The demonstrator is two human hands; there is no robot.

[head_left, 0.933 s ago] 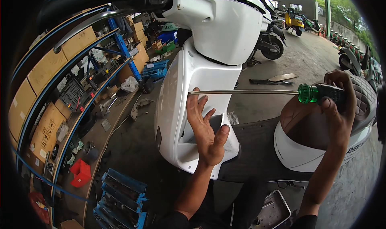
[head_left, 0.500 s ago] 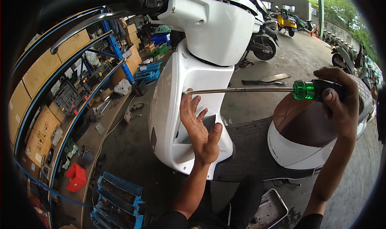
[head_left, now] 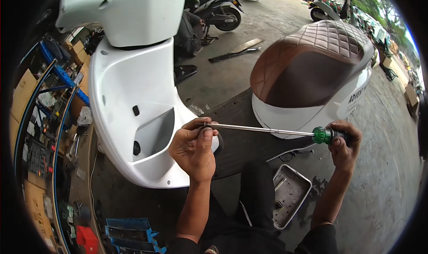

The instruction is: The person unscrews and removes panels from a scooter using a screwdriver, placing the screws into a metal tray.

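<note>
My right hand (head_left: 344, 144) is wrapped round the green-and-black handle (head_left: 322, 135) of a long screwdriver (head_left: 263, 129), held level across my view. Its shaft reaches leftward to my left hand (head_left: 194, 149), whose thumb and fingers pinch at the tip around a small dark piece that I cannot make out. Both hands are low in front of the white scooter front panel (head_left: 111, 93) with its open pocket (head_left: 151, 131), over the black footboard (head_left: 236, 160). To the right is the brown quilted seat (head_left: 325, 40) on a white body.
Blue-framed shelving (head_left: 64, 73) with boxes and tools lines the left, beside a red bin (head_left: 88, 239) and blue toolbox (head_left: 127, 229). A metal tray (head_left: 294, 187) lies below the footboard. Dark loose panels (head_left: 229, 55) and several parked scooters (head_left: 227, 17) are beyond.
Both hands and the screwdriver have moved down, away from the panel's upper part; my left fingers have closed at the tip. The view has shifted, putting the scooter front further left.
</note>
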